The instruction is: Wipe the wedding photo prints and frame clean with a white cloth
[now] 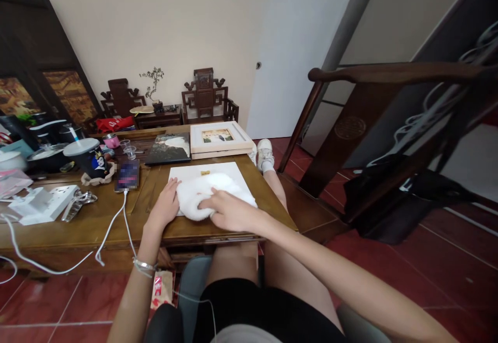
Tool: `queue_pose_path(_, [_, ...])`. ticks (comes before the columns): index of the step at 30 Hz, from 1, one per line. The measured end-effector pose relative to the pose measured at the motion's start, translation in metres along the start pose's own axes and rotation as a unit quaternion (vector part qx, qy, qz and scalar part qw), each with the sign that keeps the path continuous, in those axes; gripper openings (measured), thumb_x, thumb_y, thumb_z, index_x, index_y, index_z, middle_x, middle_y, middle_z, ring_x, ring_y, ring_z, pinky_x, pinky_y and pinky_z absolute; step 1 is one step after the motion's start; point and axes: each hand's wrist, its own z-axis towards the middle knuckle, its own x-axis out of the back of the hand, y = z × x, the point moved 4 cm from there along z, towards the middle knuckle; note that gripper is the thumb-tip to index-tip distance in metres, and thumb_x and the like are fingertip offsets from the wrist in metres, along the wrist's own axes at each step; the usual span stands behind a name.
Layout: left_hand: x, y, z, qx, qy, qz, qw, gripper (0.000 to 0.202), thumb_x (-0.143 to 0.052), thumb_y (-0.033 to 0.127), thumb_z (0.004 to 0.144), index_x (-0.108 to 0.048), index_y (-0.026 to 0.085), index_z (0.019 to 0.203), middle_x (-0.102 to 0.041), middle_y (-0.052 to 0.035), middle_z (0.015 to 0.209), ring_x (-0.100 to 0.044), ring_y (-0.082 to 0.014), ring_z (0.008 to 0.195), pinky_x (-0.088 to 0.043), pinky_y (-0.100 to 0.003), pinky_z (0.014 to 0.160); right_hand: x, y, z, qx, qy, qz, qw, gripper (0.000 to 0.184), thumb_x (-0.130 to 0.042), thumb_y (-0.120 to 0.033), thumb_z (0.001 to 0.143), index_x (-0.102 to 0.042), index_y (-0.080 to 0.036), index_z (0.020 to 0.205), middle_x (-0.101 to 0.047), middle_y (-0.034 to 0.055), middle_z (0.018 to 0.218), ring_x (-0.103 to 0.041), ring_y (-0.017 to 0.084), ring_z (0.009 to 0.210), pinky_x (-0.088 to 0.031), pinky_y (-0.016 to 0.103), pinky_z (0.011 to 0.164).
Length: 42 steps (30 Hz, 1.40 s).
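A white fluffy cloth (pixel 202 193) lies bunched on a flat white board (pixel 223 173) on the wooden table (pixel 97 218). My right hand (pixel 229 210) rests on the cloth, fingers bent and pressing its near side. My left hand (pixel 165 205) lies flat at the board's left edge, fingers stretched out and touching the cloth's left end. Behind the board stands a white framed photo (pixel 218 138) and a dark photo print (pixel 169 148).
A phone (pixel 127 175) on a white charging cable (pixel 116 218), a lidded dark cup (pixel 87 156), white power strip (pixel 46 203), keys and clutter crowd the table's left. Dark wooden chair arm (pixel 389 73) stands at right. Red tiled floor below.
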Motion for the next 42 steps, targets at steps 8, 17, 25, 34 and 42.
queue_pose_path(8, [0.007,0.009,-0.001,0.005,0.035,-0.026,0.999,0.051,-0.03,0.031,0.094,-0.049,0.008,0.135,-0.047,-0.0181,0.146,-0.038,-0.0262,0.14,-0.028,-0.045,0.118,-0.006,0.034,0.073,-0.109,0.038,-0.098,0.988,0.046,-0.042,-0.006,0.081,-0.061,-0.008,0.123,-0.065,0.0219,0.119,-0.046,0.037,0.129,-0.03,0.058,0.105])
queue_pose_path(17, [0.028,0.023,-0.004,0.041,0.158,-0.156,0.974,0.061,-0.016,0.046,0.101,-0.036,0.008,0.145,-0.047,-0.0172,0.146,-0.043,-0.0225,0.137,-0.032,-0.04,0.115,-0.014,-0.015,0.031,0.059,-0.017,-0.072,0.996,0.043,-0.046,-0.004,0.077,-0.066,-0.01,0.115,-0.068,0.0188,0.117,-0.044,0.032,0.133,-0.027,0.052,0.109])
queue_pose_path(25, [0.011,0.016,-0.002,0.027,0.047,-0.039,0.998,0.058,-0.027,0.044,0.097,-0.051,0.008,0.135,-0.05,-0.0162,0.144,-0.043,-0.0252,0.137,-0.028,-0.042,0.117,0.02,0.042,0.036,-0.052,-0.023,-0.002,0.998,0.044,-0.045,-0.011,0.077,-0.069,-0.018,0.113,-0.073,0.0068,0.102,-0.062,0.026,0.099,-0.045,0.031,0.084])
queue_pose_path(34, [0.007,0.011,-0.001,0.003,0.02,0.006,1.0,0.051,-0.038,0.038,0.093,-0.058,0.007,0.128,-0.051,-0.0179,0.143,-0.042,-0.0282,0.138,-0.028,-0.044,0.117,0.006,0.07,0.128,-0.08,0.026,-0.013,0.996,0.047,-0.044,-0.01,0.08,-0.066,-0.018,0.121,-0.066,0.0092,0.126,-0.06,0.028,0.111,-0.041,0.03,0.091])
queue_pose_path(42, [0.005,0.01,0.0,0.002,0.023,0.002,1.0,0.047,-0.039,0.034,0.092,-0.057,0.009,0.128,-0.051,-0.016,0.144,-0.041,-0.0275,0.139,-0.027,-0.046,0.118,0.025,0.118,0.067,-0.131,0.058,-0.016,0.99,0.049,-0.041,-0.007,0.077,-0.066,-0.011,0.119,-0.065,0.0101,0.128,-0.058,0.029,0.114,-0.04,0.033,0.097])
